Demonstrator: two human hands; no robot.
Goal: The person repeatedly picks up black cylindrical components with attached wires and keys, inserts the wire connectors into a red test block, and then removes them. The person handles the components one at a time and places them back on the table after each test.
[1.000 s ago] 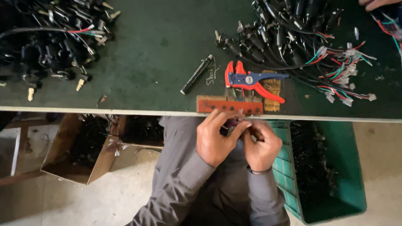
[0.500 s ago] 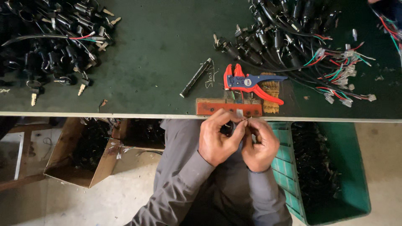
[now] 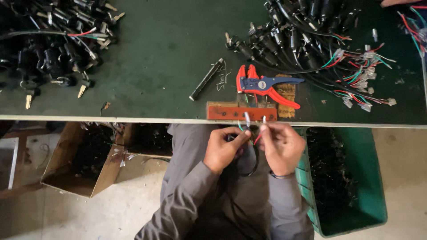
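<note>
My left hand point(image 3: 223, 149) and my right hand point(image 3: 280, 146) are together just below the table's front edge, over my lap. Between them they pinch the thin coloured wires point(image 3: 251, 126) of a black cable piece point(image 3: 247, 160) that loops down between the hands. Two small white-tipped wire ends stick up near the red jig block point(image 3: 241, 111) at the table edge. Red and blue wire strippers point(image 3: 262, 86) lie on the green table point(image 3: 169, 58) just behind that block.
Piles of black switch cables with coloured wires point(image 3: 320, 40) lie at the right, key switches point(image 3: 49, 49) at the left. A dark metal rod point(image 3: 207, 79) lies mid-table. A green crate point(image 3: 356, 186) and a cardboard box point(image 3: 80, 160) stand on the floor. Another person's hand point(image 3: 400, 2) shows top right.
My hands have spread slightly apart and the wire ends now stick up between them, close to the red block. The view has shifted a little.
</note>
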